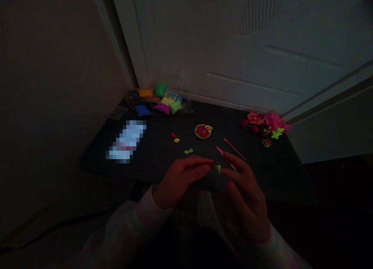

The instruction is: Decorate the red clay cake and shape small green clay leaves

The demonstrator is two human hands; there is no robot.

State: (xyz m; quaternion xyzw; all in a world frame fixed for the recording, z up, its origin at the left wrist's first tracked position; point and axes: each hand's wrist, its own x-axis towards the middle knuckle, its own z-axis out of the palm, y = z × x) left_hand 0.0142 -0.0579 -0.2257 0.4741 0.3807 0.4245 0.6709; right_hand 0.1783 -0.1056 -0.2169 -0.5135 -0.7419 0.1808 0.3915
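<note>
The scene is very dark. My left hand (182,177) and my right hand (246,195) meet over the near edge of a black table (163,152). Between their fingertips sits a small green piece of clay (218,168), pinched from both sides. A pink stick tool (224,154) runs under my right fingers; whether they grip it I cannot tell. A second pink stick (234,148) lies just beyond. Ahead lie two green clay bits (188,151), a yellow bit (176,140), a red bit (173,134) and a round red-and-yellow clay figure (203,131).
Several coloured clay bags (159,100) are piled at the table's back left corner. A cluster of pink, red and green clay flowers (268,127) sits at the back right. A blurred pale object (126,141) lies at the left. A white door (247,47) stands behind.
</note>
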